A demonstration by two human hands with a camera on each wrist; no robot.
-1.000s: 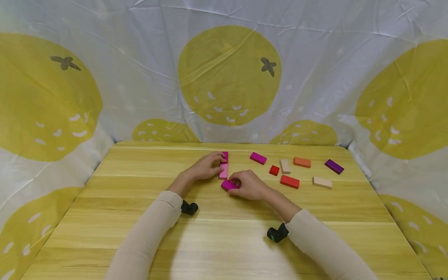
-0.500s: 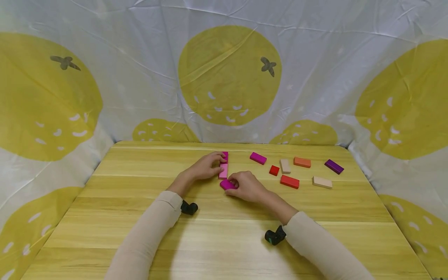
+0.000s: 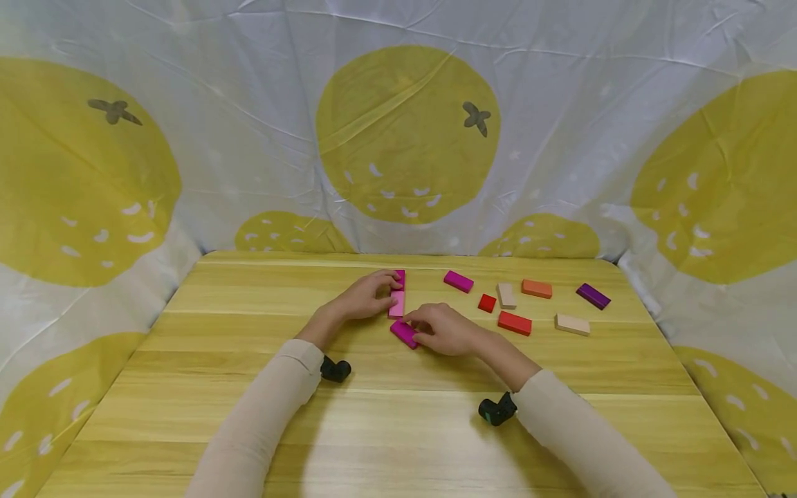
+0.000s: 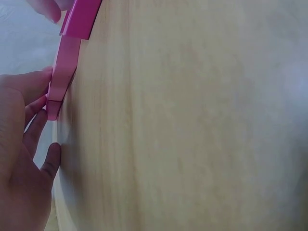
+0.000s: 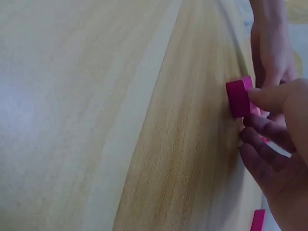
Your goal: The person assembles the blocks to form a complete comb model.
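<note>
In the head view, a magenta block and a pink block lie end to end. My left hand rests against their left side, and its thumb touches the pink one. Extended left fingers reach along the row in the left wrist view. A second magenta block lies slantwise at the near end of the pink block. My right hand pinches it by its right side. The right thumb lies against this block in the right wrist view, with the index fingertip at its end.
Right of the hands lie a magenta block, a small red cube, a red block, an orange block, a purple block and two beige blocks. Patterned cloth hangs behind the wooden table.
My right hand moved the near magenta block slightly left, then shifted a little back right, with more of the block showing and its slant steeper. The left hand stays put.
</note>
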